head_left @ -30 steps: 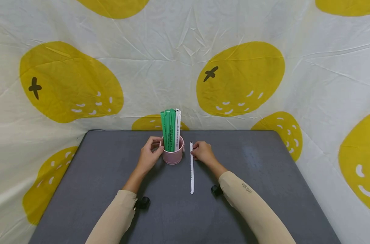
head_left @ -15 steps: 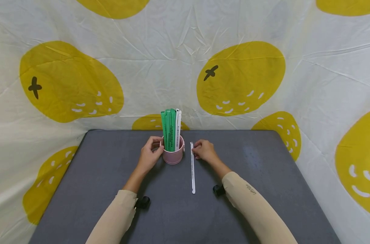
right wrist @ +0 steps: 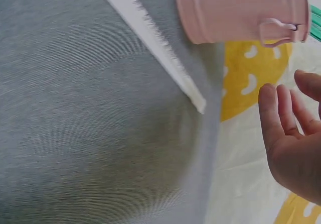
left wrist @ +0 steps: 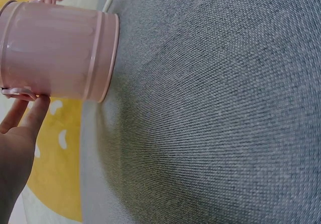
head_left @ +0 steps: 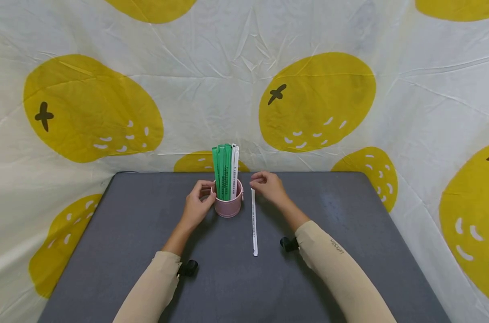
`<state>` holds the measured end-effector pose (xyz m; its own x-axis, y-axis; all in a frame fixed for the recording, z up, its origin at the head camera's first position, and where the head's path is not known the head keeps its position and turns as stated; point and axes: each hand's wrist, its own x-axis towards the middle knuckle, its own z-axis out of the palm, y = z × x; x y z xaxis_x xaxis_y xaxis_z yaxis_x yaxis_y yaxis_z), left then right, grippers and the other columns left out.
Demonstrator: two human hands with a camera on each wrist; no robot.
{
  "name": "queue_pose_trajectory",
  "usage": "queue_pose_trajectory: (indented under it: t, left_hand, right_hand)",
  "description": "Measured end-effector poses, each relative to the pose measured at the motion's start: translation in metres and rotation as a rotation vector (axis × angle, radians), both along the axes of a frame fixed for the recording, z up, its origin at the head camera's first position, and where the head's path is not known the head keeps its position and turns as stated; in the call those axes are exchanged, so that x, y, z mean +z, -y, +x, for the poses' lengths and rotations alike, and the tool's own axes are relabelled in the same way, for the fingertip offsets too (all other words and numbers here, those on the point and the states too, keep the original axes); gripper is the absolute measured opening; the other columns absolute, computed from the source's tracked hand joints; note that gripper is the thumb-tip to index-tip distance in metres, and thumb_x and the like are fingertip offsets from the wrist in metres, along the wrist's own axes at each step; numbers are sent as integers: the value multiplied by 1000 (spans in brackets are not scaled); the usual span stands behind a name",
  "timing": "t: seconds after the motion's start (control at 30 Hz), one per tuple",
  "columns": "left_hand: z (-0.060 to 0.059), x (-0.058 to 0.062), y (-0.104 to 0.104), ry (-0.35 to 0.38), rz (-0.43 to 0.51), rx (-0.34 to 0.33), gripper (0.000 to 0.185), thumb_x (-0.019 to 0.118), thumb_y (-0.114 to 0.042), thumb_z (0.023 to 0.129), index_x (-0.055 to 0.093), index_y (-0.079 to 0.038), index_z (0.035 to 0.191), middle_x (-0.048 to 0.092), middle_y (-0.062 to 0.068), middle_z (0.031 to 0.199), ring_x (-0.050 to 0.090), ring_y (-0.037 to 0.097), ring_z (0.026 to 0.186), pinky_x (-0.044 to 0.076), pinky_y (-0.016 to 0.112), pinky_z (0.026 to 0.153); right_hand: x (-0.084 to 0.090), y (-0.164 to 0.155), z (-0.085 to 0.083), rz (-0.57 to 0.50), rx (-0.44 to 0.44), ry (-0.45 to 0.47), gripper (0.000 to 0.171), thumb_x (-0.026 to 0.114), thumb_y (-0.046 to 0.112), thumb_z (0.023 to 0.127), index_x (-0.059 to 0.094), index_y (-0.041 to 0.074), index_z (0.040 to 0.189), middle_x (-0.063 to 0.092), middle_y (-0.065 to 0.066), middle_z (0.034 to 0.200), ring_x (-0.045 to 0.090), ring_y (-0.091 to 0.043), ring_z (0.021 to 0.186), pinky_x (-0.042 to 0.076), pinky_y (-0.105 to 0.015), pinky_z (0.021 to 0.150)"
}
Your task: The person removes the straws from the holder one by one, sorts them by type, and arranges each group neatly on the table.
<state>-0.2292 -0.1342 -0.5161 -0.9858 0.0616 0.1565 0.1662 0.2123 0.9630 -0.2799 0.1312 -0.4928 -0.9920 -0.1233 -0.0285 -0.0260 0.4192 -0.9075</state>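
A pink cup stands on the grey table, with several green wrapped sticks and a white one upright in it. My left hand grips the cup's left side; in the left wrist view its fingers touch the cup by its handle. One long white wrapped stick lies flat just right of the cup. My right hand hovers above that stick's far end, fingers relaxed, holding nothing. The right wrist view shows the empty hand apart from the stick and cup.
A white cloth with large yellow fruit prints hangs behind the table and drapes along both sides. Bare grey surface lies to the right of my right hand and in front of my arms.
My right hand has let go of the white stick's far end and risen up and back toward the cup's rim. The stick stays flat; my left hand has not moved.
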Motion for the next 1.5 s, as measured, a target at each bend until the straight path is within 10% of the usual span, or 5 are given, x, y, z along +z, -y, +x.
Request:
queue_pose_trajectory:
  t: [0.4,1.5]
  left_hand:
    - [1,6,0,28,7,-8,33,67,-7,98,57,-1,129,63,24,127,65,39,118,54,55,101]
    - [-6,1,-4,19,18,-4,35,68,-14,99,58,-4,131,64,19,131,65,36,121,53,56,103]
  right_hand:
    - [23,18,-19,-205,52,20,36,71,11,97,65,-6,129,70,-27,121,69,-43,112,59,-45,93]
    - [40,52,-34,-254,8,-9,30,71,7,96,68,-4,124,70,-21,109,71,-23,92,56,-59,93]
